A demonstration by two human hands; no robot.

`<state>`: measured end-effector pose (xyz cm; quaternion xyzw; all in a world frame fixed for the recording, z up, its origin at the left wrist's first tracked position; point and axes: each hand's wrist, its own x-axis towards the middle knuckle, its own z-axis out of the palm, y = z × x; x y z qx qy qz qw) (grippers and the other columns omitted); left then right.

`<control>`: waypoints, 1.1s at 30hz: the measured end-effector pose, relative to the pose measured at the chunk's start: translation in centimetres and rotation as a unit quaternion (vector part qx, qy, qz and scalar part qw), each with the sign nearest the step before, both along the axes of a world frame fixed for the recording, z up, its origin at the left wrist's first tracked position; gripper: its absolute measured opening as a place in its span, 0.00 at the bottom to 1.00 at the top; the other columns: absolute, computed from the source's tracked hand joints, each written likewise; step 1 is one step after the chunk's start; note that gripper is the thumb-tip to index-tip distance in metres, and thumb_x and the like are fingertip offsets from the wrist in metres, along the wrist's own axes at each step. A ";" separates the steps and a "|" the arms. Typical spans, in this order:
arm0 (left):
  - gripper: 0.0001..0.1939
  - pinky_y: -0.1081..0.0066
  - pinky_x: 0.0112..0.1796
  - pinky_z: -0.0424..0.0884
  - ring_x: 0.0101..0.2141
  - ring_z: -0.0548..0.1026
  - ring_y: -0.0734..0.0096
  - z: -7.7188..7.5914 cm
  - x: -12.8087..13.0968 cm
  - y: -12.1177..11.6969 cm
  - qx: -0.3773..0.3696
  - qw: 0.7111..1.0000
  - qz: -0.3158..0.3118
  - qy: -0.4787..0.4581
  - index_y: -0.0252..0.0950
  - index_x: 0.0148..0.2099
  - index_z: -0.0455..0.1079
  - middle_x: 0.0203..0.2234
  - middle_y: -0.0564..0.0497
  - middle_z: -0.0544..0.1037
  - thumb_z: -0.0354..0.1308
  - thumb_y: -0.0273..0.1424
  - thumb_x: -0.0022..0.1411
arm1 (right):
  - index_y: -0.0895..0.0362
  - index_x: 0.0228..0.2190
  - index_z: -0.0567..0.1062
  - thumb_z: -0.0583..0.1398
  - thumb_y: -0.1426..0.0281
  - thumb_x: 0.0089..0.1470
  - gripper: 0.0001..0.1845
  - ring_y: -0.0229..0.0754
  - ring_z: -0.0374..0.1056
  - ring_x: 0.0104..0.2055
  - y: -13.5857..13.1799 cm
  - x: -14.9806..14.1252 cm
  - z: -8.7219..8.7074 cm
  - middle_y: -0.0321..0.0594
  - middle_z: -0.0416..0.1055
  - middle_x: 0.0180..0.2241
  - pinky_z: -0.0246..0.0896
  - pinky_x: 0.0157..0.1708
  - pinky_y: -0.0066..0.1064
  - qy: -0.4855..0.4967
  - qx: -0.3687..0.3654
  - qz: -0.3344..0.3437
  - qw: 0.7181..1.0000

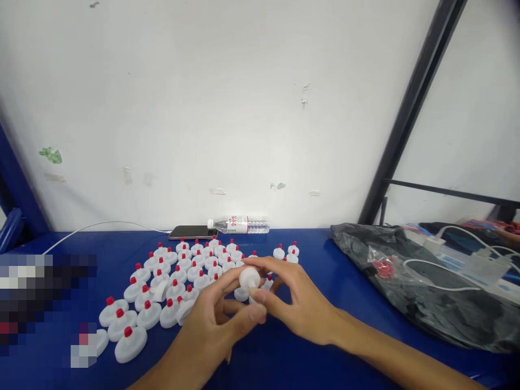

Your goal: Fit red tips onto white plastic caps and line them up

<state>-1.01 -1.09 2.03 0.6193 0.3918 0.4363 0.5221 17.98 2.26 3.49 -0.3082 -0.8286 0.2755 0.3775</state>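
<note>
Between my two hands, near the middle of the head view, is a white plastic nozzle cap point(249, 277) with a round base and a narrower neck. My right hand point(294, 303) pinches it, with the thumb at its lower right and the index finger over its top. Curled around its left side, my left hand point(219, 317) also grips it, thumb below. My fingers partly hide the cap, and no red tip shows on it. Several similar white caps with red tips point(148, 314) stand upright on the blue table point(280, 360), left of and behind my hands.
A phone point(190, 232) with a white cable and a clear water bottle point(247, 224) lie along the wall. To the right, a black plastic bag point(422, 303) lies under a power strip point(479, 265) with cables. A small clear bag of red pieces point(382, 266) rests on it.
</note>
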 end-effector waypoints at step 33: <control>0.27 0.82 0.10 0.52 0.11 0.58 0.89 0.2 0.2 -1.6 -0.035 0.999 -0.023 -0.027 0.41 0.55 0.77 0.47 0.40 0.80 0.69 0.45 0.54 | 0.55 0.37 0.67 0.66 0.75 0.46 0.17 0.34 0.64 0.27 -0.6 -0.5 -0.7 0.31 0.74 0.28 0.62 0.30 0.25 0.073 -0.135 0.099 0.983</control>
